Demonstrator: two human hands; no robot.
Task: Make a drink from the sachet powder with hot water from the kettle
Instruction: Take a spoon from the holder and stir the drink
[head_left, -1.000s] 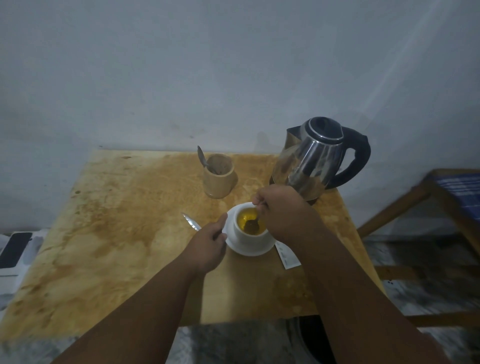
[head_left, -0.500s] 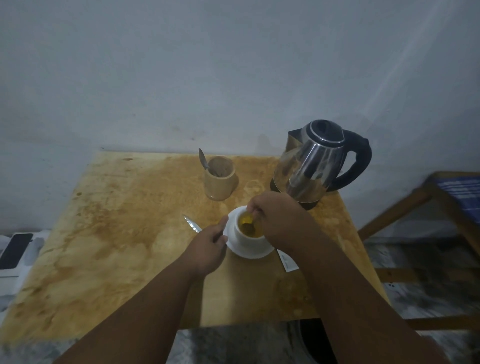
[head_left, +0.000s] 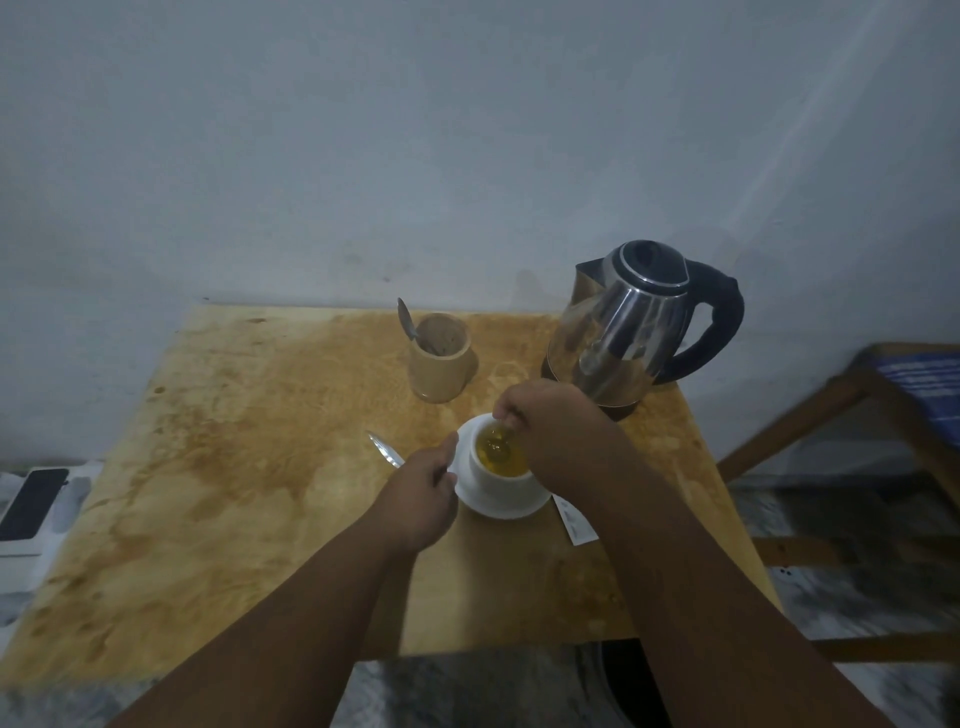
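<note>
Right hand (head_left: 550, 426) pinches a spoon (head_left: 500, 441) that dips into the yellow drink in the white cup (head_left: 498, 462). Left hand (head_left: 423, 491) is curled at the saucer (head_left: 511, 506) rim. A torn sachet (head_left: 574, 522) lies beside it. The kettle (head_left: 634, 332) stands near the tabletop's (head_left: 234, 441) far right corner.

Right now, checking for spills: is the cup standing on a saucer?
Yes, the cup sits on a white saucer.
</note>
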